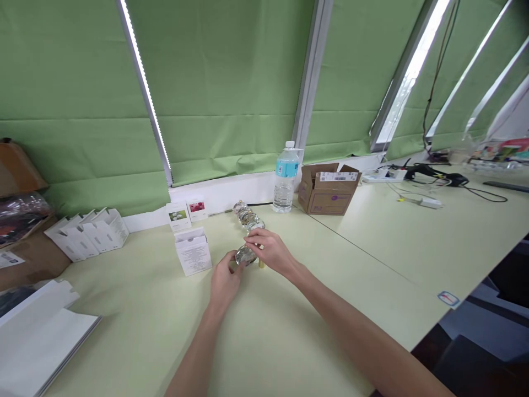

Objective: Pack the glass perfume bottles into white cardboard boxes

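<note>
Work on the glass (245, 255) looks under way rather than finished: it is at the centre of the frame, low on the worktop (264, 336), with the left hand (225, 280) curled around its side, fingers gripping it. The right hand (273, 251) is over it, fingers drawn together; whether they pinch anything, I cannot tell. Just behind, more glass pieces (247, 216) stand in a row, unboxed. The white box (193, 253), left of centre, seems open-topped; what remains for it is unclear.
</note>
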Demonstrator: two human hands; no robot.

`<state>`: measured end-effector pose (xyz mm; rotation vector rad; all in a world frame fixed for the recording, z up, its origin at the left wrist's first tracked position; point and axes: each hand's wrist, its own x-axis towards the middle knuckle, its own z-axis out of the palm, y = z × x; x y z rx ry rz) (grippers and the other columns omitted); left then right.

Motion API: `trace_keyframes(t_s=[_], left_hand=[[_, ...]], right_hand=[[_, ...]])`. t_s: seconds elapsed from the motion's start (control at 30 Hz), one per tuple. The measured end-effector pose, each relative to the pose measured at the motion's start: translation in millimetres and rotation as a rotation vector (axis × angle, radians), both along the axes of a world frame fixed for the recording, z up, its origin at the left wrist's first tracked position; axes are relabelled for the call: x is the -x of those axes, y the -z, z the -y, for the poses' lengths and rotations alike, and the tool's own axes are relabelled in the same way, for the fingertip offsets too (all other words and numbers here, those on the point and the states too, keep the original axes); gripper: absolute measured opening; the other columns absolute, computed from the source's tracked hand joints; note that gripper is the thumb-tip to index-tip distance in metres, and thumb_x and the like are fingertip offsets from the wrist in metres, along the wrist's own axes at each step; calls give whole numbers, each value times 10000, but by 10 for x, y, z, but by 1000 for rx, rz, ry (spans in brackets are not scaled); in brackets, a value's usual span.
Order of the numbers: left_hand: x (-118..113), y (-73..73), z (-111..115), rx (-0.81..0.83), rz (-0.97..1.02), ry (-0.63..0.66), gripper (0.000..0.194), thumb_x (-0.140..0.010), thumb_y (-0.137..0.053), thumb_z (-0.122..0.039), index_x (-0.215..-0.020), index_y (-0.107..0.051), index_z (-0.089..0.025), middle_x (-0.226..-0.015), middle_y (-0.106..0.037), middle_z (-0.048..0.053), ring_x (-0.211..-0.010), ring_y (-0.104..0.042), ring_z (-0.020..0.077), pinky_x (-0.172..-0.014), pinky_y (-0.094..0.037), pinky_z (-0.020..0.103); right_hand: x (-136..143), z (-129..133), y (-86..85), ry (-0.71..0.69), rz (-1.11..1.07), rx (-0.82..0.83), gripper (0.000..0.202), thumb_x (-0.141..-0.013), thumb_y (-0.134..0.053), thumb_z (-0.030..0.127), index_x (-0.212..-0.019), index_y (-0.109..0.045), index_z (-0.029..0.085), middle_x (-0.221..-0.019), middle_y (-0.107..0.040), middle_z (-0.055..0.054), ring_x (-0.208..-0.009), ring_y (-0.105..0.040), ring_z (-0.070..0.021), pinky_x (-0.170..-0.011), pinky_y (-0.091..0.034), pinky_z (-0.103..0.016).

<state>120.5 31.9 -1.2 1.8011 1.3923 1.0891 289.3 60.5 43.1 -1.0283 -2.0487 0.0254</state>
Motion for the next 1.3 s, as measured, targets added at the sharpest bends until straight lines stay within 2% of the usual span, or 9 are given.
trace_keyframes(t_s=[0.2,0.43,0.67,0.87,1.3], left_hand=[[7,-3,3,0,2,-3,297,-842,-503,-391,-1085,-600,-250,-1046,-676,29,-515,-462,105,-552,-352,248],[8,-23,13,-7,10,-6,308,-833,-514,-388,-1081,-615,-237,-1028,-683,41,-508,-465,99,-555,-360,247],[13,-28,18,3,-2,3,294,-838,-505,-382,-1082,-607,-255,-1030,-679,24,-504,-456,92,-550,-353,244],[7,-29,23,-8,10,0,295,-836,-506,-384,-1074,-610,-243,-1031,-682,31,-500,-450,89,-552,-357,245],[5,-38,23,-11,23,-15,320,-818,-517,-390,-1077,-620,-234,-1017,-687,53,-508,-473,104,-547,-369,255]], right_hand=[[17,22,-6,2,-46,2,174,-882,-562,221,-972,-711,226,-968,-680,-35,-787,-627,-139,-672,-492,-253],[25,39,-17,4,-15,10,174,-891,-550,241,-926,-720,238,-967,-683,-39,-805,-629,-147,-680,-496,-262],[26,32,-13,11,-22,15,166,-887,-552,228,-908,-717,230,-964,-691,-37,-813,-631,-145,-706,-492,-262],[17,30,0,19,-32,21,160,-886,-556,236,-917,-713,223,-945,-697,-39,-771,-627,-142,-658,-486,-252],[48,75,-39,15,44,-9,186,-900,-530,222,-940,-711,237,-969,-700,-48,-844,-641,-160,-722,-499,-268]])
